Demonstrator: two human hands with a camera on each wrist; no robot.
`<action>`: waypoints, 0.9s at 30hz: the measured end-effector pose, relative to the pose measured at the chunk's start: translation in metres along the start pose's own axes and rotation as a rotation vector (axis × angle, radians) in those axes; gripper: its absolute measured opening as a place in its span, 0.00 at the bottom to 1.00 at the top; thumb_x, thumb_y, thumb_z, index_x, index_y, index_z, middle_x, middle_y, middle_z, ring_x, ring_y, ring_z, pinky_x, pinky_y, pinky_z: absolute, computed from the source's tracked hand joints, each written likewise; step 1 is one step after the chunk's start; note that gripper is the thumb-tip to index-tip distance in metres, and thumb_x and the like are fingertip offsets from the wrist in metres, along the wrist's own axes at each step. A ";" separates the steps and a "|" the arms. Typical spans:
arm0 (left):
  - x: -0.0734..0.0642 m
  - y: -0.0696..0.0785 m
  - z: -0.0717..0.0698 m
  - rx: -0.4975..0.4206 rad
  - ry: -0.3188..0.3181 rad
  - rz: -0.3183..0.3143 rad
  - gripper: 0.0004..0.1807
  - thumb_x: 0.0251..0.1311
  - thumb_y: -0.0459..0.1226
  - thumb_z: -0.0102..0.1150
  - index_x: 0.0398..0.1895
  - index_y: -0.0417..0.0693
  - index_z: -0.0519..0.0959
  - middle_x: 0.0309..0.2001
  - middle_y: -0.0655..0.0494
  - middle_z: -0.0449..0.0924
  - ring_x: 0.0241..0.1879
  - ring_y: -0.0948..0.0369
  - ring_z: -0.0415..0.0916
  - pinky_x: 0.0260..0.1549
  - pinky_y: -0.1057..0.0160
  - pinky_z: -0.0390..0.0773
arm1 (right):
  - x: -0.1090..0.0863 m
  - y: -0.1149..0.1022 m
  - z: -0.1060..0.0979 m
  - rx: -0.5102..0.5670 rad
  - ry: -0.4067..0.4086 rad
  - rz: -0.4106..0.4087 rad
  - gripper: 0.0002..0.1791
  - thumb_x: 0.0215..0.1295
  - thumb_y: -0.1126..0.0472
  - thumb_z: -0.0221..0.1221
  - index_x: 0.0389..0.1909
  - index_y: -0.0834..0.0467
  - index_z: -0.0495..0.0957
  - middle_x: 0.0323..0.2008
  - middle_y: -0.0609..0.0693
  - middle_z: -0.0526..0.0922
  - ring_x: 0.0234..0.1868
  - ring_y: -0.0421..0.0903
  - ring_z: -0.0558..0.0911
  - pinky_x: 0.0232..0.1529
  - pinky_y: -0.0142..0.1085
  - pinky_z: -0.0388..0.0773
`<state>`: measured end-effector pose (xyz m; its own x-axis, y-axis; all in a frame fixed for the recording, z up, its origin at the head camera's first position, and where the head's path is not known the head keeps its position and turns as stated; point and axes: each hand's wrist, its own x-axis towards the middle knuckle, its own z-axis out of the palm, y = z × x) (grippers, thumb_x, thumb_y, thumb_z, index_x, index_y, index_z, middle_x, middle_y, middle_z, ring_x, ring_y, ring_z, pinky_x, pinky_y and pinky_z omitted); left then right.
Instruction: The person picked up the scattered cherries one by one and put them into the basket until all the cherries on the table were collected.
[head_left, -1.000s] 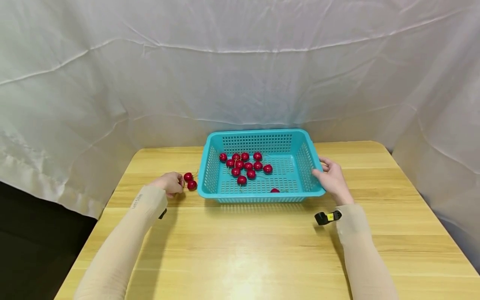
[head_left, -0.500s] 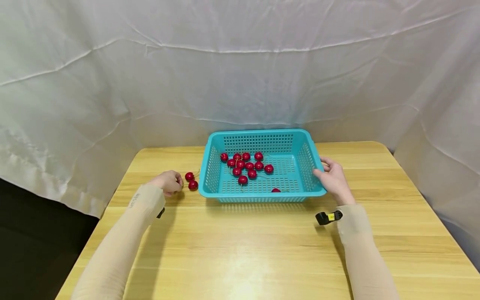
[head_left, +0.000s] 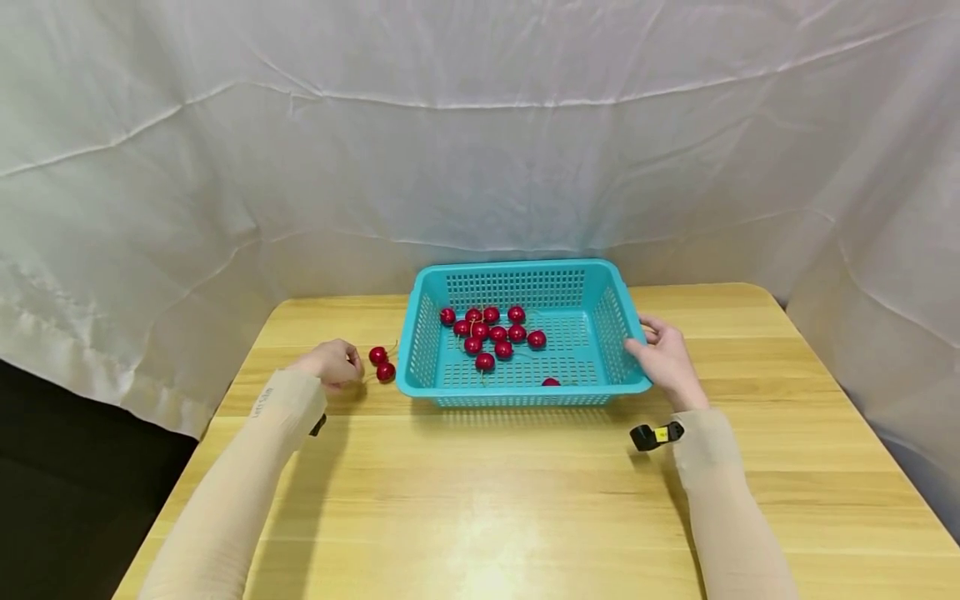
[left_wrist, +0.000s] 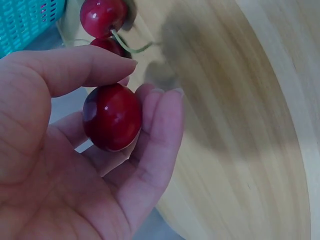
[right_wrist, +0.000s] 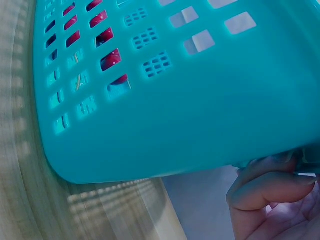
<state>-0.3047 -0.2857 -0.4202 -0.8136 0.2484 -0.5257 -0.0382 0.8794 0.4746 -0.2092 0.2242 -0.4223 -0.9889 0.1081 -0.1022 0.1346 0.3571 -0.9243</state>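
Note:
My left hand (head_left: pixel 333 363) is over the left part of the table. In the left wrist view its thumb and fingers pinch a glossy dark red cherry (left_wrist: pixel 112 117), which the hand hides in the head view. Just right of this hand, two stemmed cherries (head_left: pixel 386 372) lie on the wood beside a turquoise plastic basket (head_left: pixel 525 390). Inside the basket are several more cherries (head_left: pixel 484 362), mostly grouped in its left half. At the basket's right side, my right hand (head_left: pixel 666 358) grips the rim, its thumb on top and fingers curled beneath.
The wooden table (head_left: pixel 480 483) has rounded far corners. A pale cloth curtain (head_left: pixel 480 167) hangs right behind the basket and along both sides. Perforated walls surround the basket, its near rim facing me. A dark area (head_left: pixel 75 483) shows past the left table edge.
My left hand has drawn slightly left, away from the two loose cherries on the table. The right hand and the basket stay in place.

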 end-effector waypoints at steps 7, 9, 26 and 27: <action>-0.005 0.001 -0.005 -0.031 0.001 -0.001 0.03 0.59 0.33 0.52 0.35 0.44 0.72 0.18 0.61 0.63 0.19 0.66 0.60 0.27 0.65 0.76 | 0.000 -0.001 0.001 -0.007 0.014 -0.007 0.35 0.73 0.63 0.50 0.77 0.67 0.53 0.64 0.75 0.73 0.59 0.69 0.80 0.46 0.46 0.87; -0.006 0.003 -0.007 -0.026 0.003 0.006 0.03 0.60 0.33 0.53 0.36 0.44 0.72 0.16 0.62 0.62 0.18 0.67 0.60 0.26 0.66 0.74 | 0.000 -0.001 0.001 -0.009 0.019 -0.009 0.35 0.73 0.64 0.50 0.77 0.67 0.53 0.63 0.75 0.74 0.58 0.68 0.81 0.45 0.45 0.87; -0.017 0.021 -0.042 0.044 0.041 0.103 0.04 0.56 0.29 0.51 0.34 0.40 0.74 0.28 0.57 0.72 0.24 0.63 0.70 0.29 0.66 0.76 | 0.000 -0.001 0.000 -0.012 0.008 0.003 0.35 0.73 0.63 0.49 0.78 0.66 0.52 0.64 0.74 0.73 0.57 0.64 0.82 0.44 0.42 0.87; -0.018 0.025 -0.044 0.048 0.043 0.107 0.04 0.56 0.30 0.51 0.34 0.39 0.74 0.29 0.57 0.72 0.24 0.64 0.70 0.29 0.66 0.77 | 0.000 -0.001 0.000 -0.013 0.008 0.002 0.35 0.73 0.63 0.49 0.78 0.66 0.52 0.64 0.74 0.73 0.57 0.64 0.82 0.44 0.41 0.88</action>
<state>-0.3165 -0.2861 -0.3679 -0.8355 0.3255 -0.4427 0.0772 0.8672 0.4919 -0.2092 0.2239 -0.4214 -0.9880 0.1167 -0.1010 0.1376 0.3690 -0.9192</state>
